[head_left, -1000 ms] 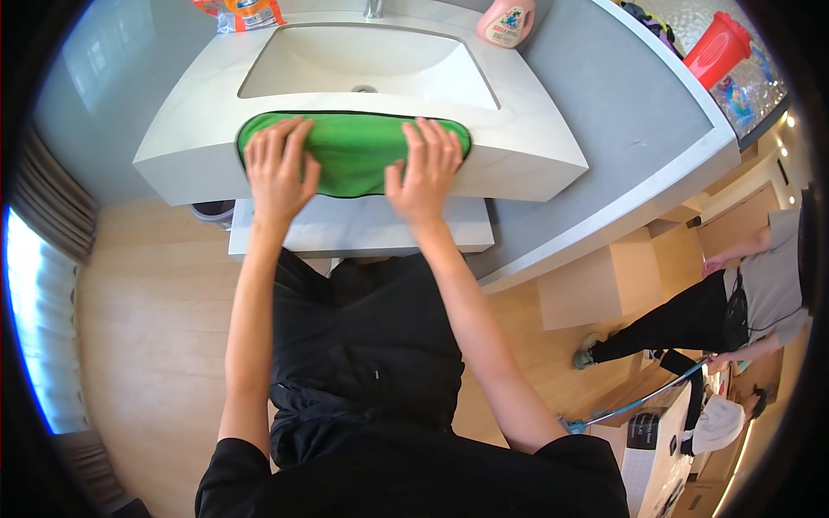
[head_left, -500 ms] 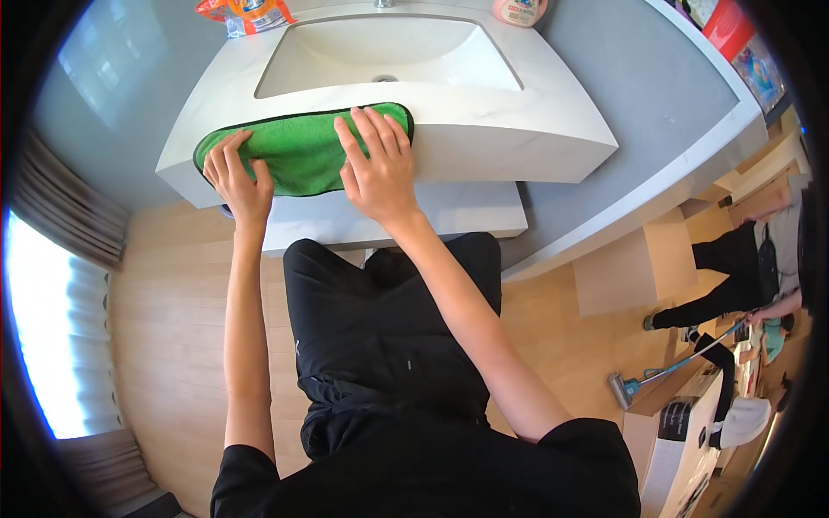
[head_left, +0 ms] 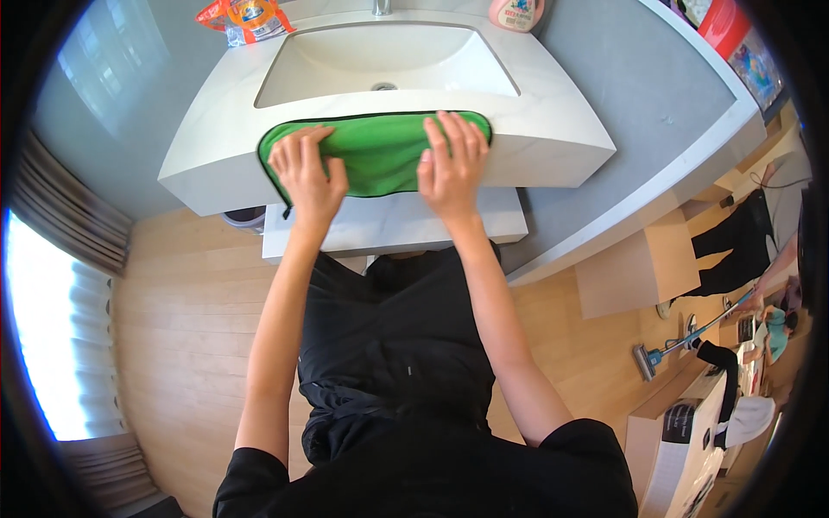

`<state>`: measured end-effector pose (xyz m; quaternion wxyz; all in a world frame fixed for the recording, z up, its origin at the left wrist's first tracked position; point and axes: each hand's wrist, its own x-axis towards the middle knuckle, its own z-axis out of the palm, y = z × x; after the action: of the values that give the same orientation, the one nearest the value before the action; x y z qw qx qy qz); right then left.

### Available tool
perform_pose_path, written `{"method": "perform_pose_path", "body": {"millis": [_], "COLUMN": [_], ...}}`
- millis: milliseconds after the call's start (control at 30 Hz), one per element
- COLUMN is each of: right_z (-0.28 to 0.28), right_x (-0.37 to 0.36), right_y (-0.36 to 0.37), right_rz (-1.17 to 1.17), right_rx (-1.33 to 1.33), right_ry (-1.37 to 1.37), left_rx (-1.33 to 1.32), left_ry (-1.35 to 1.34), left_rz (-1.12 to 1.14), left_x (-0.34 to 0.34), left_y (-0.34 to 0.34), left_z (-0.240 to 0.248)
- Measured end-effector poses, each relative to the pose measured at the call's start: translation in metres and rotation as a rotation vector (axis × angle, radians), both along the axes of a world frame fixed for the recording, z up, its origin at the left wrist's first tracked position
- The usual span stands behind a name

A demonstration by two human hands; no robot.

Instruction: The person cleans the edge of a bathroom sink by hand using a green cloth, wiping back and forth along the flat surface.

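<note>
A green cloth (head_left: 377, 155) with a dark edging is draped over the front edge of the white washbasin counter (head_left: 553, 160). Near the cloth's left end, my left hand (head_left: 309, 173) is closed over it, fingers bent across the upper edge and thumb against the front. My right hand (head_left: 455, 168) grips the right part in the same manner, pressing it to the counter. Just behind the cloth lies the white sink (head_left: 380, 56), with a round drain in its bottom. What lies under my palms is hidden.
An orange plastic pouch (head_left: 246, 19) and a pink bottle (head_left: 516, 13) flank the chrome tap (head_left: 382, 7). Below is a white shelf (head_left: 397, 220), with a round bin (head_left: 244, 219) beside it. At right are a cardboard box (head_left: 639, 263), a blue floor cleaner (head_left: 656, 356) and other people.
Both hands have slid right along the counter edge, taking the green cloth with them. The bin at the left shows more now. At right, the floor cleaner has shifted slightly.
</note>
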<state>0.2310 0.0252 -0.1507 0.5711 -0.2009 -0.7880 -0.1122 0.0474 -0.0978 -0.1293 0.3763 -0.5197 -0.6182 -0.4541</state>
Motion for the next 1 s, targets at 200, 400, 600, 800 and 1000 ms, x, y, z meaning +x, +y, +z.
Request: {"method": "perform_pose_path", "body": {"millis": [200, 400, 600, 800, 1000], "right_z": [0.002, 0.007, 0.007, 0.014, 0.025], "right_x": [0.055, 0.082, 0.065, 0.033, -0.012], "right_y": [0.039, 0.052, 0.039, 0.017, -0.018], "right_rz": [-0.138, -0.195, -0.198, -0.164, -0.038], "right_rx": [0.028, 0.032, -0.006, -0.036, -0.069], "right_ry": [0.050, 0.026, 0.031, -0.041, -0.115], "left_rx": [-0.055, -0.080, -0.108, -0.073, -0.101], "left_ry": [-0.016, -0.001, 0.048, 0.076, 0.067], "left_rz": [-0.181, -0.239, -0.179, -0.043, 0.068], "left_x": [0.063, 0.086, 0.068, 0.035, -0.018], "left_y": [0.028, 0.042, 0.037, 0.023, -0.015], "left_z": [0.003, 0.007, 0.010, 0.008, 0.008]}}
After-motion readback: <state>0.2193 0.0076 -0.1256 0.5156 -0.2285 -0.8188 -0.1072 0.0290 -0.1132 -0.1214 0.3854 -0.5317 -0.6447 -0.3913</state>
